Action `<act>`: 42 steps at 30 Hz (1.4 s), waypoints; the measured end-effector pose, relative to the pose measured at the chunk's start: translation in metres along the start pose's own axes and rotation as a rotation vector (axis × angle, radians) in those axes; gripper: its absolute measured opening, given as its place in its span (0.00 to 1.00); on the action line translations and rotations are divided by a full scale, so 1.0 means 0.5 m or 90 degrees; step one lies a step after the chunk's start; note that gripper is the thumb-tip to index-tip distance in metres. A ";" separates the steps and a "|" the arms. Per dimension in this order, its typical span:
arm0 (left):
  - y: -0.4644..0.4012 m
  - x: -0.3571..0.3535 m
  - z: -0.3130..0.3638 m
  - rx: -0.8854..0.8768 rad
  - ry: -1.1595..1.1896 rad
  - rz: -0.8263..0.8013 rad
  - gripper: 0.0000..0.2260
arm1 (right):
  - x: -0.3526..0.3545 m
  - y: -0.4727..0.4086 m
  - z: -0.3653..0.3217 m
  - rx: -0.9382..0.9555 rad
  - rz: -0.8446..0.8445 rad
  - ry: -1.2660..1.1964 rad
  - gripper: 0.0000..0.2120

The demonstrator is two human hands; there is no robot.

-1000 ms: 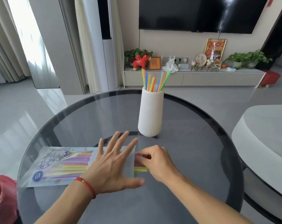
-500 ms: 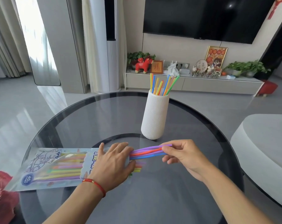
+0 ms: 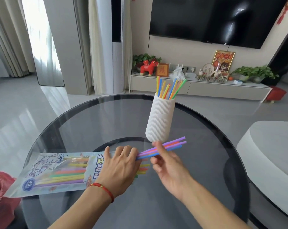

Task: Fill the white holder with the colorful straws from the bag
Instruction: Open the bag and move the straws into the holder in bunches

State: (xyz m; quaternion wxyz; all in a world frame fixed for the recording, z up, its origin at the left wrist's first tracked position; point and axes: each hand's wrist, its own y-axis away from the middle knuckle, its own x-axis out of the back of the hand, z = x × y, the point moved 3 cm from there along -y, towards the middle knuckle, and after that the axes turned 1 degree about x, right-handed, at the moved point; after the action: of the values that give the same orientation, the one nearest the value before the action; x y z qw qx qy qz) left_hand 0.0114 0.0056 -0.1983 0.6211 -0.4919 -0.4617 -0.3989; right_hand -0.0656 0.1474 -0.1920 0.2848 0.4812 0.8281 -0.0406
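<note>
A ribbed white holder point(image 3: 160, 119) stands upright on the round dark glass table point(image 3: 93, 119), with several colorful straws point(image 3: 170, 89) sticking out of its top. A printed plastic bag point(image 3: 57, 172) of straws lies flat at the table's left. My left hand point(image 3: 119, 171) rests flat on the bag's open right end, fingers straight. My right hand point(image 3: 167, 167) pinches a small bunch of purple, orange and blue straws point(image 3: 173, 143), pulled partly out of the bag and angled up toward the holder's base. More straw ends point(image 3: 144, 169) poke out of the bag's mouth.
A red bag point(image 3: 1, 192) sits at the table's left edge. A white rounded seat point(image 3: 270, 151) stands to the right. Beyond the table are a low TV cabinet point(image 3: 197, 88) with plants and ornaments, and a wall-mounted TV.
My right hand has drawn the bunch of straws farther out of the bag, up and to the right. My left hand stays pressed on the bag's open end.
</note>
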 end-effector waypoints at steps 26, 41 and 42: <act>0.006 -0.063 -0.038 -0.025 0.047 -0.055 0.12 | 0.062 -0.050 -0.217 0.201 0.127 0.874 0.11; -0.003 -0.065 -0.036 -0.010 0.061 -0.033 0.15 | 0.069 -0.057 -0.215 0.290 0.126 0.790 0.13; -0.003 -0.067 -0.035 -0.008 0.065 -0.034 0.15 | 0.056 -0.056 -0.246 0.344 0.145 0.739 0.13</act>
State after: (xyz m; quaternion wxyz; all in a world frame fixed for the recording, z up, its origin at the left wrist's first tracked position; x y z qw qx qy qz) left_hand 0.0046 -0.0106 -0.2317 0.6296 -0.4622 -0.4402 -0.4428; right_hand -0.1523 0.1962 -0.1096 -0.3379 0.5645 0.7515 0.0497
